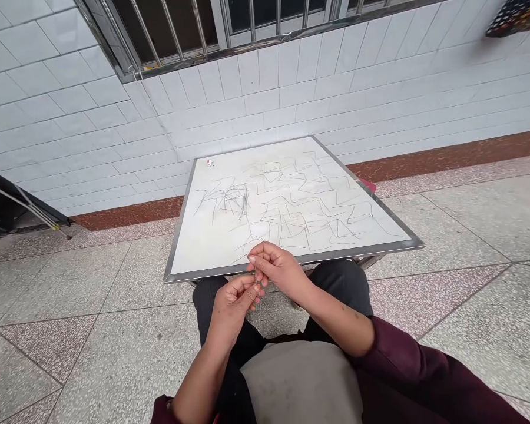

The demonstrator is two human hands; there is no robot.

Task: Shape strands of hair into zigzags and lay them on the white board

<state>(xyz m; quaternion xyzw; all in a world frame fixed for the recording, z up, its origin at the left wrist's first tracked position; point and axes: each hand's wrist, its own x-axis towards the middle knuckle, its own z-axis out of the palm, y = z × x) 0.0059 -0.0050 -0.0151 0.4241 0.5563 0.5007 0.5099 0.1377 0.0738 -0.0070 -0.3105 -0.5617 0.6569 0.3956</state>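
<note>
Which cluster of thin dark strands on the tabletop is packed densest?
The left cluster, on the same side as the small red-and-white item; its strands overlap in a dark tangle, while the right cluster spreads out in bent lines.

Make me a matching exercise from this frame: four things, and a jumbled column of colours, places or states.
1. Tabletop
2. Small object
3. Left hand and right hand
4. Right sleeve

A. Maroon
B. Fingers pinched around a thin strand
C. White with a grey rim
D. Near the tabletop's far left corner

Pairs: 1-C, 2-D, 3-B, 4-A
</note>
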